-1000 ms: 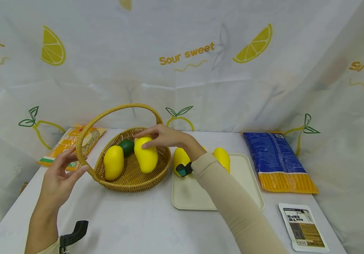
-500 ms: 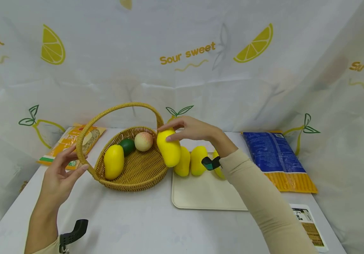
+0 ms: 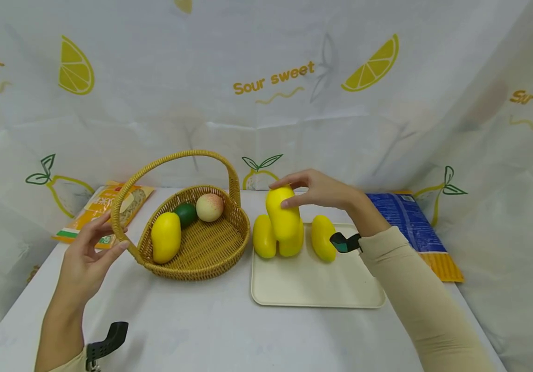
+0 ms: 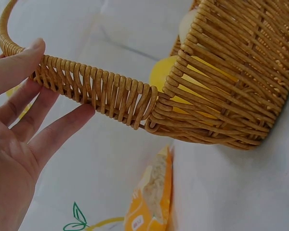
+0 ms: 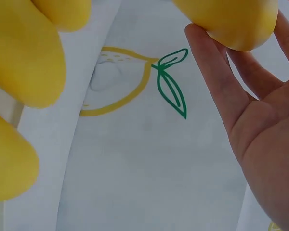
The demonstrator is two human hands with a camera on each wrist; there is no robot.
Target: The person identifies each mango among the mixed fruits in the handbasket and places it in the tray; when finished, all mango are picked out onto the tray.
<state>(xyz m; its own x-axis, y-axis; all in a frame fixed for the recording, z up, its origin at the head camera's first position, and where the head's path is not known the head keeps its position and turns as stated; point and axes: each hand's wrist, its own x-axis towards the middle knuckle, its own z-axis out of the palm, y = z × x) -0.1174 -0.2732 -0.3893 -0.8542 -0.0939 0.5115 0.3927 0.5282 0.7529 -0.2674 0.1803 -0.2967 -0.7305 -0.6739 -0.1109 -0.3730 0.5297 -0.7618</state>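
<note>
My right hand (image 3: 324, 192) grips a yellow mango (image 3: 283, 214) by its top, holding it above the beige tray (image 3: 313, 289). In the right wrist view that mango (image 5: 236, 24) sits against my fingertips. Three more mangoes lie on the tray: one at the left (image 3: 264, 236), one partly hidden behind the held mango (image 3: 295, 247), one farther right (image 3: 323, 238). With thumb and fingers my left hand (image 3: 87, 263) holds the wicker basket's handle (image 4: 86, 79) low on its left side. Inside the basket (image 3: 196, 272) are a mango (image 3: 166, 237), a dark green fruit (image 3: 185, 214) and a peach (image 3: 210, 207).
An orange food packet (image 3: 103, 206) lies behind my left hand. Beyond my right forearm is a blue and orange bag (image 3: 410, 227), partly covered by the arm. A white curtain (image 3: 266, 129) printed with lemons hangs along the table's back edge.
My right hand has lifted the mango out of the basket and carried it right, over the tray, uncovering the peach. My left hand has stayed on the handle.
</note>
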